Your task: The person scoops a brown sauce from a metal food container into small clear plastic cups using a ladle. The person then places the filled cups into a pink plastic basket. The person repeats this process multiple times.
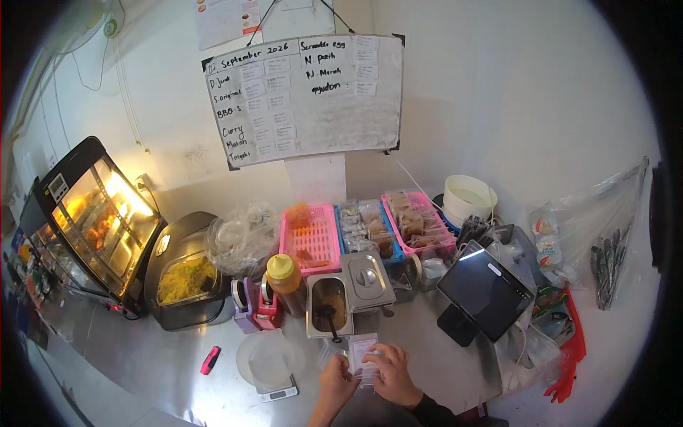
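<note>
My left hand (338,378) has its thumb and fingers closed on the lower left edge of a small clear plastic packet with a white printed slip (364,347). From the right, my right hand (392,373) rests its bent fingers on the same packet; whether it grips it cannot be told. More clear plastic (331,355) lies just left of the packet. Directly beyond my hands is a steel food pan (344,320) holding a brownish food and a black ladle (330,320). A lidded steel pan (367,277) stands beside it.
A kitchen scale (278,394) bearing a translucent round lid, a pink cutter-like tool (211,360), tape dispensers (268,309) and a sauce bottle (286,285) are to the left. A tablet (485,291) on a stand is to the right. Pink baskets (337,235) stand behind.
</note>
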Demonstrator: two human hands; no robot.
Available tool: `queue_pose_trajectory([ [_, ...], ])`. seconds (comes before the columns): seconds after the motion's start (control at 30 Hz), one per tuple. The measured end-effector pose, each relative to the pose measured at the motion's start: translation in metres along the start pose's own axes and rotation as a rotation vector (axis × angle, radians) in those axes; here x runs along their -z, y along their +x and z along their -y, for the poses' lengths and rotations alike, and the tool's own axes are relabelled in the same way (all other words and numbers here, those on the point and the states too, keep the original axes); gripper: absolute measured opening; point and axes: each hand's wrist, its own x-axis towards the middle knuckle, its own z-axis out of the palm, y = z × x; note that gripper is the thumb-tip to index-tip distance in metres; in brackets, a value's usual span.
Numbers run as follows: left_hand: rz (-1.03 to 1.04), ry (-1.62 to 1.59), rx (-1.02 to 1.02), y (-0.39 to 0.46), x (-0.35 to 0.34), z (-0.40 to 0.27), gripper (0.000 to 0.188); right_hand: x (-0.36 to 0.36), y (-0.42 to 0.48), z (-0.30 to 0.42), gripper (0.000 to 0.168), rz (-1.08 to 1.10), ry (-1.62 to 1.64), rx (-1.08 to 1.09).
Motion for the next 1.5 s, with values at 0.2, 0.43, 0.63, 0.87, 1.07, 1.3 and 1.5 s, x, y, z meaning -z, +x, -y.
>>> queue_pose_trajectory([
  [0.2,0.256,-0.377,0.177,0.002,0.011,0.001,0.033,-0.009,0.002,-0.009,0.037,0.221,0.385,0.13],
  [0.43,-0.118,0.08,-0.075,0.057,0.043,0.064,0.04,-0.022,-0.012,-0.041,0.04,0.024,0.896,-0.361],
  [0.63,0.042,0.421,-0.33,0.089,0.017,0.059,0.026,-0.041,-0.009,-0.046,0.042,-0.08,1.102,-0.525],
  [0.87,-0.053,-0.003,-0.175,0.135,0.03,0.082,0.004,0.001,0.053,-0.052,0.041,0.148,1.026,-0.421],
  [1.07,0.146,0.051,-0.231,0.132,0.028,0.081,0.009,-0.004,0.195,-0.084,0.037,0.334,0.481,0.06],
  [1.3,0.158,0.105,-0.119,0.095,0.04,0.065,0.007,-0.095,0.268,-0.121,0.045,0.737,0.039,0.045],
  [1.5,0.122,0.093,-0.046,0.068,0.05,0.064,0.009,-0.107,0.259,-0.12,0.055,0.778,0.022,-0.056],
])
